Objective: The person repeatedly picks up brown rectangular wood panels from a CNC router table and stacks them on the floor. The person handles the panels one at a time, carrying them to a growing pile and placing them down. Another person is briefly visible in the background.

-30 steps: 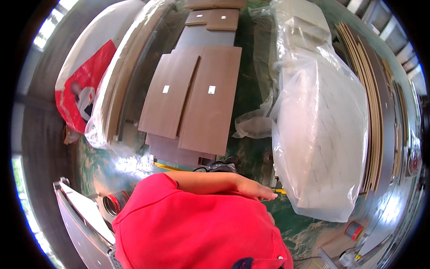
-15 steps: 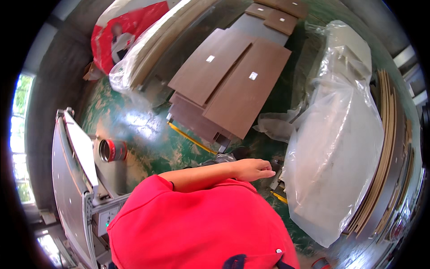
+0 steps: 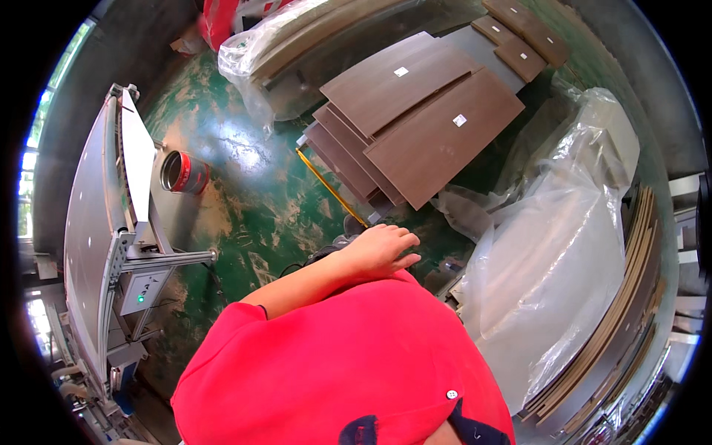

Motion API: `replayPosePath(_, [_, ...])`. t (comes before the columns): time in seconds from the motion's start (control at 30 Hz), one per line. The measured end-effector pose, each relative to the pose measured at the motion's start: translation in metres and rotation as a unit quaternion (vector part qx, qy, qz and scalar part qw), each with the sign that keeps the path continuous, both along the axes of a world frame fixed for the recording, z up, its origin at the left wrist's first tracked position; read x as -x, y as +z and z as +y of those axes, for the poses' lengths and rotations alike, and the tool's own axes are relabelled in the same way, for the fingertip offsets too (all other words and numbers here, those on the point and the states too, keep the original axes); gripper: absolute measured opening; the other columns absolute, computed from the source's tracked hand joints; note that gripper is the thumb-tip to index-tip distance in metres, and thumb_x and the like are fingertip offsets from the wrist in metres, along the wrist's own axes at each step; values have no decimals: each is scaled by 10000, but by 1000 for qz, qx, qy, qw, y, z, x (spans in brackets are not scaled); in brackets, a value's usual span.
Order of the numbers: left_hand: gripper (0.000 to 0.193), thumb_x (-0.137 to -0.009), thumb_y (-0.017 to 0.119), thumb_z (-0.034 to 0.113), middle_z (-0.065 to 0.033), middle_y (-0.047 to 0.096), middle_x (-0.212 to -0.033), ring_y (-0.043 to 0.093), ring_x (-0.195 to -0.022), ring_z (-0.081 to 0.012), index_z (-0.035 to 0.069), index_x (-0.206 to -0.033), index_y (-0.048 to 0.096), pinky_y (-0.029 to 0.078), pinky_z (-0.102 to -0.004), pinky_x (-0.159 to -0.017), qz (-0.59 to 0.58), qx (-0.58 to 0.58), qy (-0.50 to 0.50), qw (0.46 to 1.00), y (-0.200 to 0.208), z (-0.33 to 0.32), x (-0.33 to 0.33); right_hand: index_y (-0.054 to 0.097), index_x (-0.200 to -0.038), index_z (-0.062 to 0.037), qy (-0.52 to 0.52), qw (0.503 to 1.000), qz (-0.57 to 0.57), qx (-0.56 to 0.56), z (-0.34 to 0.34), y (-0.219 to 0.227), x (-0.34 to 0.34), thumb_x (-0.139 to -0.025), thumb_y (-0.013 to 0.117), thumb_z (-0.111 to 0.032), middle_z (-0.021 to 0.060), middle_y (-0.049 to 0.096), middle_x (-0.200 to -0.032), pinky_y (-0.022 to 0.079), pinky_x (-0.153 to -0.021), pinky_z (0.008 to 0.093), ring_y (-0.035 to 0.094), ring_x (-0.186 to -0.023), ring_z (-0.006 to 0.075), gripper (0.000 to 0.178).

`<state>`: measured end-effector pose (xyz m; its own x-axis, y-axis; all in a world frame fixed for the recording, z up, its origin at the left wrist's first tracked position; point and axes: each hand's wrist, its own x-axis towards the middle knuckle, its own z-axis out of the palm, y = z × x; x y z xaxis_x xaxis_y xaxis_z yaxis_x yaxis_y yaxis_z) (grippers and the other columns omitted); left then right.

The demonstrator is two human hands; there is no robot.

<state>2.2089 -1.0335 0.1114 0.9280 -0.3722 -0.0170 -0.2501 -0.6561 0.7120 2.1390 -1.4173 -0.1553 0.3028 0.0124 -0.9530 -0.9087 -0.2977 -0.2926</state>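
My left hand (image 3: pixel 380 248) reaches across in front of my red shirt, its bare forearm coming from the left. Its fingers are loosely bent, the thumb stands apart, and I see nothing held. Just beyond it lies a stack of flat brown panels (image 3: pixel 445 141), slightly fanned, with small white labels on top. The hand appears apart from the panels. A yellow-edged bar (image 3: pixel 331 187) runs along the near left side of the stack. My right hand is out of view.
A red-and-grey can (image 3: pixel 185 173) stands on the green, dusty floor (image 3: pixel 245 193) by a roller machine (image 3: pixel 96 222) at left. Plastic-wrapped boards (image 3: pixel 549 259) and upright thin brown sheets (image 3: pixel 608 319) line the right. Smaller brown panels (image 3: pixel 523 59) lie farther back, near another wrapped stack (image 3: pixel 297 59).
My view has turned, so the panel stack sits farther right and the machine shows more fully. My left hand has moved up and left in the picture, its thumb now more spread.
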Motion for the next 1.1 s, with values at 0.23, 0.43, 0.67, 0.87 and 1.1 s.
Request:
replayPosePath(0.23, [280, -938, 642, 280, -135, 672, -1033, 629, -986, -334, 64, -1118, 629, 496, -427, -878, -23, 5, 20, 1000, 4, 34, -7, 540, -1302, -166, -16, 998, -57, -6, 12, 14, -59, -934, 590, -410, 77, 623, -1216, 470, -747, 446, 635, -1013, 251, 444])
replayPosePath(0.43, [278, -940, 640, 273, -138, 674, -1037, 630, -1002, -333, 60, -1118, 631, 495, -427, -894, -38, 32, -5, 999, 14, 62, -40, 533, -1314, -159, -25, 999, -38, 21, 30, 4, -67, -935, 600, -395, 76, 642, -1197, 476, -713, 428, 642, -984, 229, 452])
replayPosePath(0.67, [275, -932, 647, 263, -150, 678, -1034, 632, -1002, -339, 56, -1112, 639, 496, -436, -896, -42, 38, 3, 998, 6, 108, -76, 588, -1260, -119, 70, 988, -134, 21, 74, 12, -71, -945, 595, -350, 86, 660, -1163, 497, -749, 390, 642, -982, 217, 390])
replayPosePath(0.87, [278, -927, 652, 260, -148, 684, -1023, 636, -982, -338, 53, -1112, 644, 504, -430, -874, -63, 56, -4, 996, -3, 136, -105, 628, -1217, -91, 65, 981, -180, 16, 103, 12, -86, -952, 589, -320, 94, 669, -1146, 509, -776, 371, 644, -980, 216, 352])
replayPosePath(1.1, [298, -933, 648, 273, -149, 676, -1067, 626, -1015, -337, 56, -1138, 647, 498, -429, -883, -26, 33, 54, 998, -8, 165, -109, 682, -1147, -44, 73, 979, -189, 16, 121, 24, -131, -959, 583, -268, 103, 685, -1102, 524, -826, 362, 651, -961, 225, 309])
